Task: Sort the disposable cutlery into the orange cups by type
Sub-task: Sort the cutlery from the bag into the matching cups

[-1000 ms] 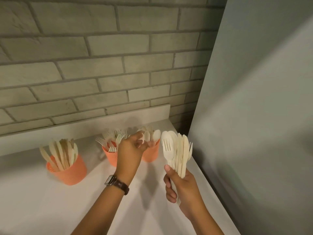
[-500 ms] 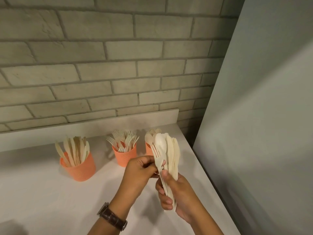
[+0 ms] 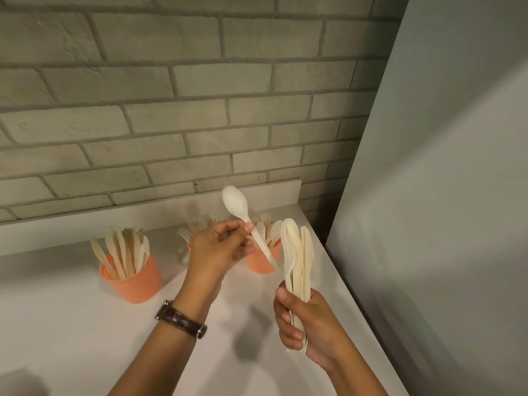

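Spoon (image 3: pixel 235 200), white plastic, is up in the air above the counter (image 3: pixel 71 324). The left hand (image 3: pixel 220 250) pinches its handle between thumb and fingertips, with the other fingers curled in. The bowl points up and away, and the handle's tip slants down to the right, in front of the spoon cup (image 3: pixel 260 264).

Just beside it, the right hand (image 3: pixel 303 321) has its fingers wrapped tight around the lower ends of a bundle (image 3: pixel 298 252) of unsorted pieces held upright. A fork (image 3: pixel 287 252) sits at the front of it, and the pieces behind overlap too much to sort out by type.

Three orange cups stand in a row near the back of the counter:
- The knife cup (image 3: pixel 134 281) is on the left, well apart from the hands, and is packed with knives (image 3: pixel 123 252) fanning out.
- The fork cup (image 3: pixel 189 247) is in the middle and mostly hidden behind the left hand. Only an orange sliver and some forks (image 3: pixel 185 232) poke out.
- The spoon cup is on the right, with spoons (image 3: pixel 265 227) standing in it.

There's a brown watch (image 3: pixel 180 318) on the left wrist. A brick wall (image 3: pixel 171 110) runs behind the counter, and a plain grey panel (image 3: pixel 443 195) closes off the right side.
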`<action>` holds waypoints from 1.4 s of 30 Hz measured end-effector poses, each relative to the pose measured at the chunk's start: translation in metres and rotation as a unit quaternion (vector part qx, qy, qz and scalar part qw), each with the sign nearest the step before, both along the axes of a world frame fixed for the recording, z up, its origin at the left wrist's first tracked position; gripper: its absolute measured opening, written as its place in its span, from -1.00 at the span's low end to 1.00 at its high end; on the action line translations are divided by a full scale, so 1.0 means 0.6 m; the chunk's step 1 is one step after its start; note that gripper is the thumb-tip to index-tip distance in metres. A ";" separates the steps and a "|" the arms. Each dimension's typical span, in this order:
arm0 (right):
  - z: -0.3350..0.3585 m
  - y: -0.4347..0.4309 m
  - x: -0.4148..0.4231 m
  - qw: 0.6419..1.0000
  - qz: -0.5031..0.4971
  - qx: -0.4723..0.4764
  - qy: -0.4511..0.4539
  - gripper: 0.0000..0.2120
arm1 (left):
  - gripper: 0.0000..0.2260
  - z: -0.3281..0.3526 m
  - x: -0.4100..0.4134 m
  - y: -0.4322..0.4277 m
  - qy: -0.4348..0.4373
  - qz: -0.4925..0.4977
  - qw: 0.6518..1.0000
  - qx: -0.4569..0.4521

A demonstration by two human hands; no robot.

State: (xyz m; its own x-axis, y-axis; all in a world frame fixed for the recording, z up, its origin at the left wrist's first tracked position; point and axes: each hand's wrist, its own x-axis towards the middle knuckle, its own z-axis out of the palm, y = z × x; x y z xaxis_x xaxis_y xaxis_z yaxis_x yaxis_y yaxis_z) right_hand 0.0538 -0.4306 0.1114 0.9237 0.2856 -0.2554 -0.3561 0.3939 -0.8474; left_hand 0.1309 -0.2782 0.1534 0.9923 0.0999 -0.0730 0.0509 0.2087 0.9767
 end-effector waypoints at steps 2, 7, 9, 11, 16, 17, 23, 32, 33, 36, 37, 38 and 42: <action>-0.002 -0.009 0.004 1.000 -0.018 0.008 -0.001 -0.75 | -0.98 -0.004 0.030 -0.003 -0.023 0.059 0.998 -0.001; -0.008 -0.034 0.009 0.997 -0.073 0.011 0.005 -0.69 | -0.98 -0.068 0.100 -0.034 -0.035 0.082 0.991 0.097; -0.008 -0.040 0.012 0.996 -0.085 0.003 0.003 -0.67 | -0.95 -0.104 0.113 -0.047 -0.012 0.057 0.986 0.154; -0.009 -0.044 0.014 0.996 -0.088 -0.013 0.000 -0.71 | -0.79 -0.125 0.114 -0.057 -0.001 0.042 0.979 0.199; -0.005 -0.050 0.016 0.998 -0.055 0.028 -0.002 -0.77 | -0.70 -0.086 0.053 -0.068 -0.102 0.096 0.964 0.226; -0.004 -0.050 0.016 0.998 -0.046 0.042 0.003 -0.78 | -0.79 -0.073 0.035 -0.071 -0.111 0.071 0.970 0.205; -0.002 -0.035 0.020 0.997 0.015 0.074 0.025 -0.85 | -0.89 -0.032 -0.023 -0.073 -0.046 -0.156 0.976 0.143; 0.002 -0.018 0.016 0.990 0.082 0.110 0.025 -0.77 | -0.81 -0.017 -0.028 -0.057 -0.005 -0.129 0.981 0.144; -0.001 -0.017 0.015 0.989 0.087 0.119 0.022 -0.77 | -0.83 -0.017 -0.028 -0.058 -0.005 -0.125 0.981 0.149; -0.009 -0.018 0.015 0.984 0.095 0.149 0.012 -0.78 | -0.83 -0.018 -0.028 -0.059 -0.003 -0.127 0.978 0.168; -0.011 -0.018 0.014 0.983 0.093 0.157 0.010 -0.77 | -0.80 -0.017 -0.029 -0.058 0.000 -0.131 0.977 0.166; -0.012 -0.020 0.014 0.983 0.088 0.163 0.008 -0.77 | -0.77 -0.017 -0.028 -0.056 0.001 -0.133 0.978 0.161; -0.016 -0.021 0.013 0.986 0.048 0.161 0.003 -0.72 | -0.84 -0.015 -0.028 -0.049 -0.014 -0.113 0.973 0.201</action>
State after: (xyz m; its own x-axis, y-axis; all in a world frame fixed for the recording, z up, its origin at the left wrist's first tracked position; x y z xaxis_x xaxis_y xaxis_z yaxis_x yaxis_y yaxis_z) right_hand 0.0616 -0.4435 0.1017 0.8874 0.4383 -0.1427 -0.4092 0.6064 -0.6818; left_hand 0.1141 -0.3079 0.1446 0.9933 -0.1063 -0.0454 0.0230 -0.2029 0.9789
